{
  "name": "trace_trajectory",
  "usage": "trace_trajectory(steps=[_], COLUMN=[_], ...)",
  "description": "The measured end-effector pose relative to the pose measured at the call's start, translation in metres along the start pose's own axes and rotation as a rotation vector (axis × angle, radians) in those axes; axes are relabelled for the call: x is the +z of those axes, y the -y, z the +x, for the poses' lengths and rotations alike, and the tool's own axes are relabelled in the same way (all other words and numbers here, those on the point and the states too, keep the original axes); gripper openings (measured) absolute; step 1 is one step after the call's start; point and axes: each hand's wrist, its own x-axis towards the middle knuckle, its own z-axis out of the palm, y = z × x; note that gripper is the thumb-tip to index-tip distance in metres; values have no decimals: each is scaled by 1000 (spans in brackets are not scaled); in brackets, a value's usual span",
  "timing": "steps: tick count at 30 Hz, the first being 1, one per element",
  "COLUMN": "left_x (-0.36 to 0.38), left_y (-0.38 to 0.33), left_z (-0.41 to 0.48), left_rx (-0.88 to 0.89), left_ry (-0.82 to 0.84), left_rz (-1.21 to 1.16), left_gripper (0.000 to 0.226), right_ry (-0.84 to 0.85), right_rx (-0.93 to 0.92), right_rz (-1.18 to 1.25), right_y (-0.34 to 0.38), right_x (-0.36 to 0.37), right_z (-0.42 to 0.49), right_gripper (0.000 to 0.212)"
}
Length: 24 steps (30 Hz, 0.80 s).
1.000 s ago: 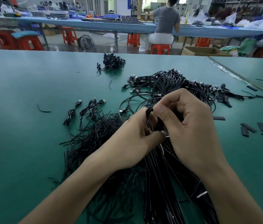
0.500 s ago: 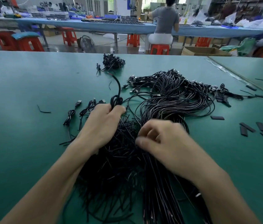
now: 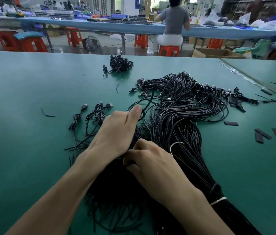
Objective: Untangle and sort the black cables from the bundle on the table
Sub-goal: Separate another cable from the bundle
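The bundle [image 3: 176, 119] of black cables was spread across the middle of the desk [image 3: 23, 99]. Its plug ends were fanned toward one o'clock and its strands gathered toward five o'clock, where one white tie [image 3: 218, 199] was cinched round them. That binding was judged to be why the strands ran parallel there and were tangled only further out. A second, loose white tie [image 3: 176, 145] was curled on top of the strands.

At the bundle's nine o'clock edge a single cable [image 3: 149, 102] was looped out and pinned under the thumb of the left hand [image 3: 116, 131]. That grip was narrow and closed on the loop, by judgement so that one cable could be drawn free toward the sorted side. The right hand [image 3: 152, 167], at five o'clock of the left, was laid on the strands with its fingers curled, a placement judged to steady the mass against the pull. Its fingertips were hidden, so whether that grip held a strand could not be told.

The set-aside cables [image 3: 89, 114] were laid at nine o'clock, apart from the bundle, and three plugs were counted among them. One small pile [image 3: 120, 63] of black parts was left at twelve o'clock. At least five flat black strips [image 3: 262, 134] were scattered at three o'clock. Short cut lengths [image 3: 113, 197] were heaped beneath both forearms. Most of the sorting was judged undone.
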Motion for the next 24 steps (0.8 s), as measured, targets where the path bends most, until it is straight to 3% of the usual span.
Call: trace_trajectory(steps=[7,10,15,20,24], left_x=[-6,-6,-7,-2,6], left_y=[-7,-13,-17,-27,-36], left_z=[-4,-6,-6,-14,-22], left_rx=[-32,-81,7,116,125], left_ry=[-126,-190,-145,-72,14], left_rz=[-168,-255,-293,-320,-436], left_gripper=[73,59,61,63,55], right_ry=[-165,-307,-548,-808,-796], right_rx=[35,82,257,358,332], right_rz=[229,415,700,1357,1646], right_y=[-3,-8,-21,-19,-1], right_x=[-11,-17,-28,-35,-33], right_z=[-1,1,2,6,9], right_gripper=[6,7,10,9,9])
